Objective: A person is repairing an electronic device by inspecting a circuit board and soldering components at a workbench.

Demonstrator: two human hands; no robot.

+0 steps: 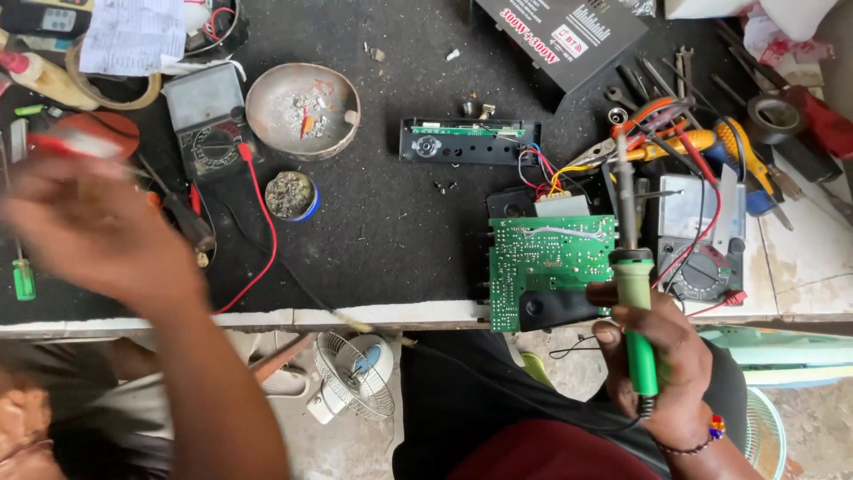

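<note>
At bench edge, right hand [662,356] gripping green soldering iron [636,311] over circuit board [544,262], left hand [89,227] blurred, grip unclear

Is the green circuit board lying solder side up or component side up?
Solder side up: the green circuit board shows traces and solder dots, no components.

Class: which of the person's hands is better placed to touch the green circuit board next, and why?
Probably the right hand: it grips the green-handled soldering iron right beside the green circuit board. The left hand is blurred, far across the black mat.
</note>
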